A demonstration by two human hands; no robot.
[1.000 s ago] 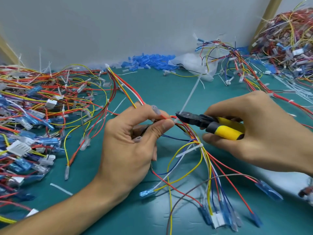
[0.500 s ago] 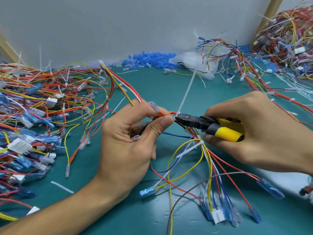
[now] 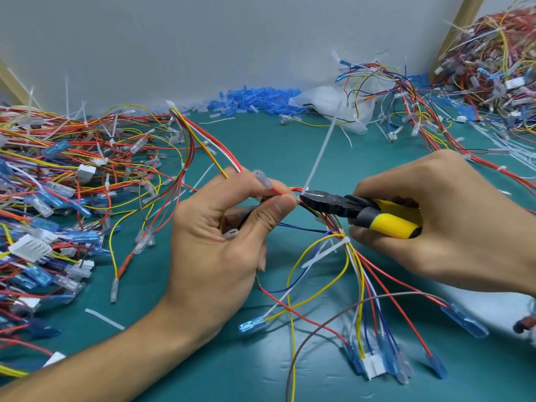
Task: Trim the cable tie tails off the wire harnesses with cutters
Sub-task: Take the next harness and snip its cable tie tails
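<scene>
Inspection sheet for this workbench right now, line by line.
Surface: teal-green mat.
Job's things: black yellow-handled cutters, tip at base of upright white cable tie tail on multicoloured wire harness; second untrimmed tail below.
Clutter: cut white tie strip; loose blue sleeves; clear plastic bag.
Hands: left hand pinches harness; right hand grips cutters.
Cables: tangled harness heaps left and far right.
Surroundings: grey wall; wooden strut.

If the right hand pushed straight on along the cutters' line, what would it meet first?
The right hand points its cutters left, tips at the tie tail; the left thumb lies just beyond, likely first, though depth is unclear.
</scene>
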